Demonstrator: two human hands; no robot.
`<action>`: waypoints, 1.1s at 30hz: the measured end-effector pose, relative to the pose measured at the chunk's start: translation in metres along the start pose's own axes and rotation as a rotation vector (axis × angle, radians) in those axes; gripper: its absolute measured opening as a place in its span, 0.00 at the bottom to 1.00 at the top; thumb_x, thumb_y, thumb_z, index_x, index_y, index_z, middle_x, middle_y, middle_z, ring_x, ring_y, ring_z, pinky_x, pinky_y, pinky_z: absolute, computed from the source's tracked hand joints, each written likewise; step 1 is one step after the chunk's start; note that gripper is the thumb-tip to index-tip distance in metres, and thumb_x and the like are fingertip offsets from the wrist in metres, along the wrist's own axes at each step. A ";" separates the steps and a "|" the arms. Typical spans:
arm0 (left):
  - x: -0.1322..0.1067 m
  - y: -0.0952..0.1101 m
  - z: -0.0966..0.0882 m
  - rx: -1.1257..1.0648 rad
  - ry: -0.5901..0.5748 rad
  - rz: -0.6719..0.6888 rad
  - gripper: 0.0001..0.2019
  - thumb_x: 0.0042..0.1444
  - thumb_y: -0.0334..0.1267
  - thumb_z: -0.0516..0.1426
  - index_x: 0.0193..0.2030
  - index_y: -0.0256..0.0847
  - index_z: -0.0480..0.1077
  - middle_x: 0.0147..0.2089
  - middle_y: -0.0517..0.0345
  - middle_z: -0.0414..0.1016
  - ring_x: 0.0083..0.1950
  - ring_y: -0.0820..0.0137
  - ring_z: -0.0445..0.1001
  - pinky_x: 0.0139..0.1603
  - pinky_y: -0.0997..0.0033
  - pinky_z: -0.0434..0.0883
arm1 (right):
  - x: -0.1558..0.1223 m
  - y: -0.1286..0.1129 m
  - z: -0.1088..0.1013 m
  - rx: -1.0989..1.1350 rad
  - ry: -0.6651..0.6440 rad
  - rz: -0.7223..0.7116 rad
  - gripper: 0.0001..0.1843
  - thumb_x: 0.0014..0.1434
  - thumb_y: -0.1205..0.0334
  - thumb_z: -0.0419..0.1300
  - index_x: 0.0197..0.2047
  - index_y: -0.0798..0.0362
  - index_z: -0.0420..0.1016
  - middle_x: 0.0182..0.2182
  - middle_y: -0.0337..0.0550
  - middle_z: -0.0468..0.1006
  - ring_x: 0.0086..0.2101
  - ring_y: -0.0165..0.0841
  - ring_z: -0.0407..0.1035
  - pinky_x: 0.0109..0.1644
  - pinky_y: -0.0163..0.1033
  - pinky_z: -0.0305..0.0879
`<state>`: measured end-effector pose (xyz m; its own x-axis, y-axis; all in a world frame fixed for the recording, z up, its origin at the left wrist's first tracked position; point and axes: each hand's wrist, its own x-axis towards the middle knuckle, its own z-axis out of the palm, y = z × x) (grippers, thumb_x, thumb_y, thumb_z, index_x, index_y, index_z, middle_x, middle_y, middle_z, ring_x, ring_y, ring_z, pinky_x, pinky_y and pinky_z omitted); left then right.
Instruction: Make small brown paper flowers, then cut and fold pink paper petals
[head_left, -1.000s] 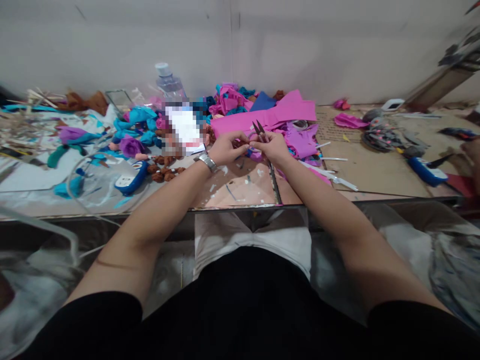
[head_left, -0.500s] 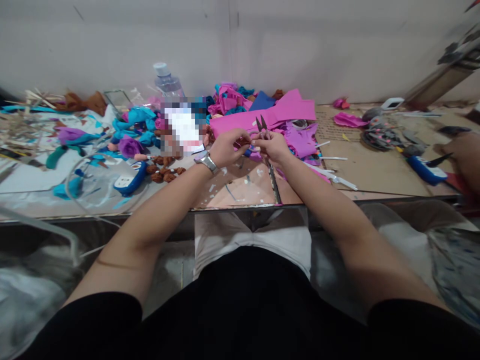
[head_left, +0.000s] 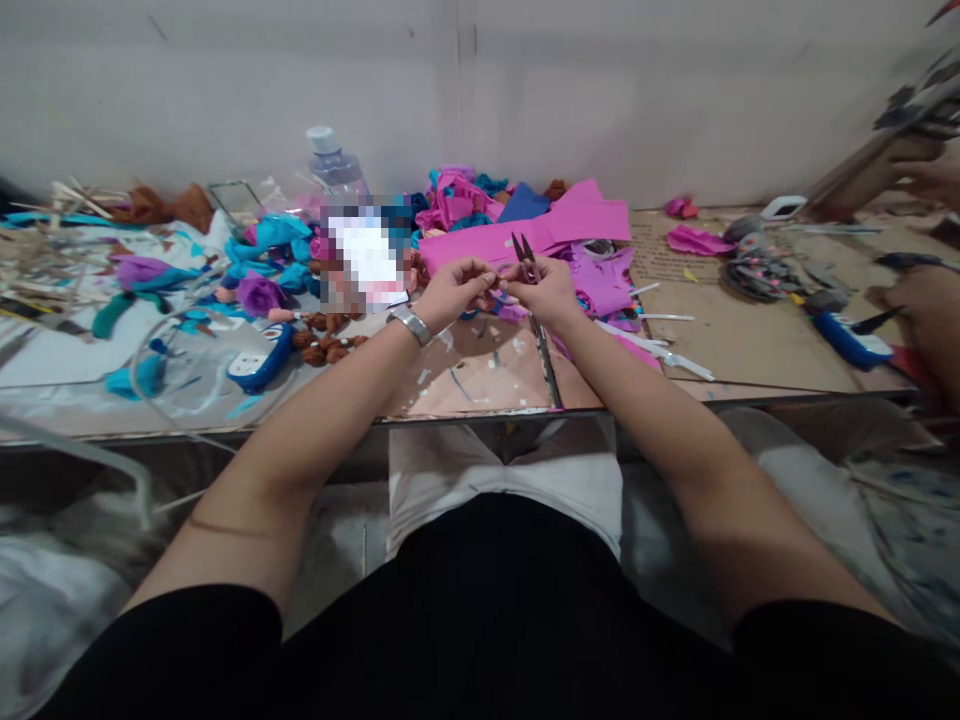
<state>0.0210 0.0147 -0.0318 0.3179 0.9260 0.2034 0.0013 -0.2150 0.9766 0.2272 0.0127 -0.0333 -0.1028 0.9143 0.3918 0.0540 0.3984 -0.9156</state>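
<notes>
My right hand is closed round a pair of scissors, whose blades stick up and away from me. Close beside it, my left hand has its thumb and fingers pinched together, with a watch on that wrist. The fingertips of both hands nearly meet, and whatever small piece lies between them is too small to name. Behind the hands stretches a long pink paper strip. Purple cut paper lies right of my right hand. Brown balled pieces lie left of my left wrist.
A lit phone, partly blurred out, stands before a plastic bottle. Blue-and-white devices sit left and right, a cable running by the left one. Thin white sticks lie on the right. Another person's hand is at the right edge.
My hands have shifted slightly, the left fingers bending more into a pinch and the scissors turning a little. At the far right, another hand has appeared higher up.
</notes>
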 end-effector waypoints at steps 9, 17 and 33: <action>-0.008 0.006 0.000 0.317 0.054 0.267 0.16 0.64 0.50 0.71 0.48 0.42 0.78 0.39 0.55 0.84 0.38 0.66 0.83 0.40 0.65 0.80 | 0.000 -0.004 0.009 0.162 0.037 0.190 0.33 0.34 0.42 0.88 0.33 0.51 0.77 0.23 0.32 0.73 0.21 0.24 0.59 0.22 0.35 0.53; -0.007 0.005 -0.005 0.585 0.003 0.602 0.11 0.68 0.48 0.65 0.48 0.44 0.80 0.44 0.49 0.85 0.40 0.63 0.82 0.44 0.56 0.83 | -0.003 -0.015 0.008 0.278 -0.031 0.366 0.27 0.41 0.59 0.85 0.37 0.48 0.72 0.22 0.27 0.69 0.21 0.23 0.54 0.22 0.32 0.51; 0.004 -0.013 -0.006 0.235 0.021 0.309 0.22 0.74 0.61 0.62 0.59 0.44 0.73 0.52 0.44 0.86 0.40 0.64 0.87 0.42 0.59 0.85 | -0.003 -0.010 0.007 0.105 0.049 0.129 0.23 0.45 0.56 0.83 0.36 0.49 0.76 0.30 0.37 0.78 0.28 0.29 0.65 0.30 0.35 0.61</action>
<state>0.0168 0.0225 -0.0433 0.3179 0.8121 0.4893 0.1261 -0.5477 0.8271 0.2205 0.0057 -0.0264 -0.0527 0.9608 0.2722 -0.0404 0.2703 -0.9619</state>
